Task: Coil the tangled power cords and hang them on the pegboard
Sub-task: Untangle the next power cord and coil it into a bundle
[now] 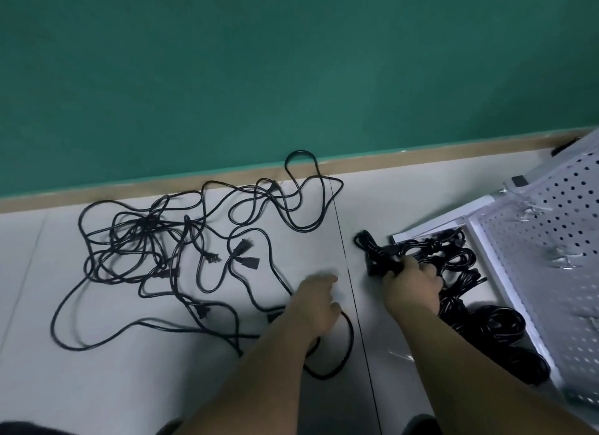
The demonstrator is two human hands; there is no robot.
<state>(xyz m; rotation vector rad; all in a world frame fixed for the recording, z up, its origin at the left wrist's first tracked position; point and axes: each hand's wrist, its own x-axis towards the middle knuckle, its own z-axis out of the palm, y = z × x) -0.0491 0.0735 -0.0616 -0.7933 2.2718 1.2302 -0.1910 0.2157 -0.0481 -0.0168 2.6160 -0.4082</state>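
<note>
A flat green wall (227,61) fills the upper half, edged below by one tan strip (129,188). Under it lies a smooth pale grey surface (113,386), split by a single thin dark seam (350,272). At the right a white pegboard (534,240) lies tilted, its sheet dotted with rows of round holes, and a few small shiny pieces rest on it. The tangled cords (146,240), thin, black and rubbery, sprawl in loose overlapping loops across the left of the surface, reaching the tan strip. How many cords make up the knot cannot be told. Against the pegboard's left edge sits a pile of coiled cords (505,324), several round black bundles packed touching. The right hand (411,285) has its fingers curled tight around one coiled bundle (372,256), just right of the seam. The left hand (316,301) is blurred over a cord loop (350,340). Whether its fingers hold that cord cannot be told. Two plug ends (241,247) lie together mid-tangle.
</note>
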